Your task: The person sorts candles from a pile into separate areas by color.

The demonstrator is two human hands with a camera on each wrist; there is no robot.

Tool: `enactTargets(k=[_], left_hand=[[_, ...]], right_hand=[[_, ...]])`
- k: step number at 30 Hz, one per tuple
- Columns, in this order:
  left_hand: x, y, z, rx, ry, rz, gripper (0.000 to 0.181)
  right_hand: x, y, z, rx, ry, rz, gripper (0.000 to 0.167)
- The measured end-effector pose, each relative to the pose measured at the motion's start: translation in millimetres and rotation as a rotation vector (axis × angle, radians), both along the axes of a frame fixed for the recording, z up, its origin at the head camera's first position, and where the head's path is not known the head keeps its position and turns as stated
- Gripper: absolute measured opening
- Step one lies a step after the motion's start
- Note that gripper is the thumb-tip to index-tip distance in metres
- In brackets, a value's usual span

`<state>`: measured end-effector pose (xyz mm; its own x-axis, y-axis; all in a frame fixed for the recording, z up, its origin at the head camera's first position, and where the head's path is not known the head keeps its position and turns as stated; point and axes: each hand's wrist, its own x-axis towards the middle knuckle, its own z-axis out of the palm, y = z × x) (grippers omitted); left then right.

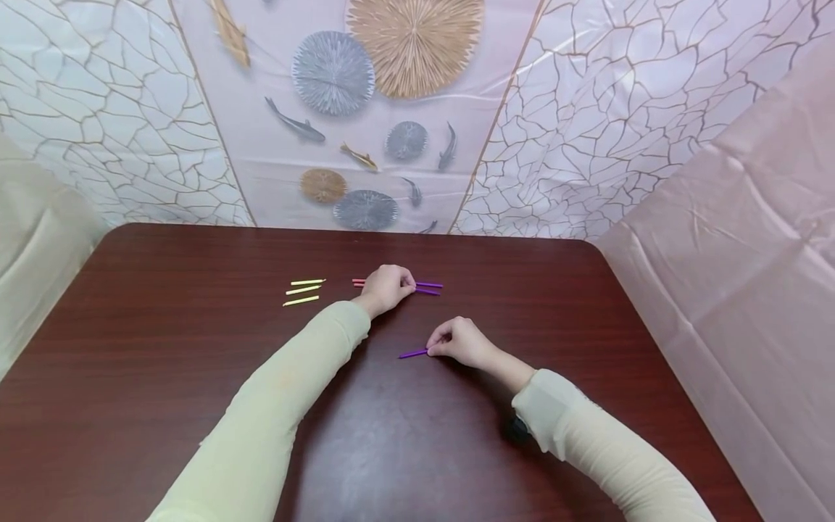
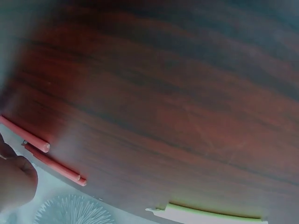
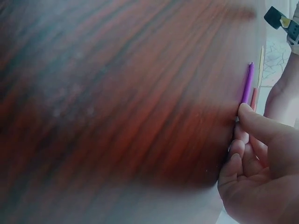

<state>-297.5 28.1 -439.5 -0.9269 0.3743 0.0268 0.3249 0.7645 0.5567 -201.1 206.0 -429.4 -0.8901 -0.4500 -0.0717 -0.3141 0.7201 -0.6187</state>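
Note:
My right hand (image 1: 463,342) pinches one end of a thin purple candle (image 1: 413,354) between thumb and finger, low over the table. In the right wrist view the candle (image 3: 247,84) sticks out past the thumb, its wick end away from the hand. Farther back, my left hand (image 1: 389,286) has thumb and finger pinched at the left end of a purple candle (image 1: 428,292). Another purple candle (image 1: 430,285) lies just beyond it. Red candles (image 1: 358,280) stick out left of that hand, partly hidden by it; the left wrist view shows red candles (image 2: 56,163) beside the hand.
Three yellow candles (image 1: 303,290) lie in a loose stack of rows to the left of the red ones. Everything rests on a dark brown wooden table (image 1: 163,348). Patterned cloth (image 1: 404,203) hangs behind the far edge, and pale cloth (image 1: 730,290) hangs at the right.

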Motion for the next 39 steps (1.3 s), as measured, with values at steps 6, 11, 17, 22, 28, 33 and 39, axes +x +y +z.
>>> enactTargets(k=[6, 11, 17, 22, 28, 33, 39], left_hand=[[-1.5, 0.6, -2.9, -0.004, -0.022, 0.014, 0.008], [-1.9, -0.2, -2.9, -0.001, -0.015, 0.001, 0.007], [-1.8, -4.4, 5.0, 0.076, 0.027, -0.021, 0.007], [-0.4, -13.7, 17.6, 0.252, 0.059, -0.004, 0.007], [8.4, -39.9, 29.7, 0.456, 0.097, 0.035, 0.006], [21.7, -62.8, 35.4, 0.48, 0.12, 0.075, 0.007], [39.7, -82.7, 36.6, 0.478, 0.076, 0.099, 0.009]], right_hand=[[0.2, -0.3, -0.1, -0.007, -0.004, 0.001, 0.005], [-0.9, -0.6, -0.9, -0.009, -0.011, 0.005, 0.006], [-1.1, -1.8, 1.0, -0.011, -0.007, 0.031, 0.005], [-1.5, 0.6, 1.2, -0.005, -0.004, 0.054, 0.005], [-7.9, 2.8, 0.6, -0.016, 0.003, 0.043, 0.007], [-23.3, 3.9, 4.3, -0.011, 0.017, -0.056, 0.007], [-48.3, 3.6, 10.8, 0.003, 0.083, -0.184, 0.008]])
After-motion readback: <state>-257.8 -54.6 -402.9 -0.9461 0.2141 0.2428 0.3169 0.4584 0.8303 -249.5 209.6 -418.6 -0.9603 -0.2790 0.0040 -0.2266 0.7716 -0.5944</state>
